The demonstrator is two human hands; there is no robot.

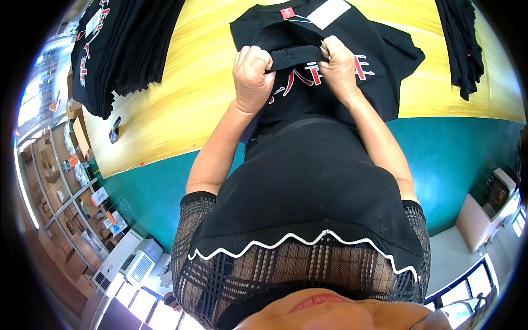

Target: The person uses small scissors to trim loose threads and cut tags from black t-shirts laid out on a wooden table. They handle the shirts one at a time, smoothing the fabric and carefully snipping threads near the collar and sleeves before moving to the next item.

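Note:
A black T-shirt (371, 95) with a red-and-white print lies on the yellow tabletop before me. Its neck, with a red tag (287, 13) and a white hang tag (328, 13), points to the far side of the table. My left hand (252, 76) pinches one end of a folded black fabric band, which looks like an edge of the shirt. At the band's other end, my right hand (337, 68) grips it with a small pale pointed thing showing at the fingers; I cannot tell what that is. Between both fists the band is stretched above the print.
A stack of black printed T-shirts (136, 49) lies on the table (185, 95) at the left, and more black garments (460, 45) lie at the right. Near the left table edge is a small dark object (115, 130). Shelving with boxes (53, 173) stands beyond at the left.

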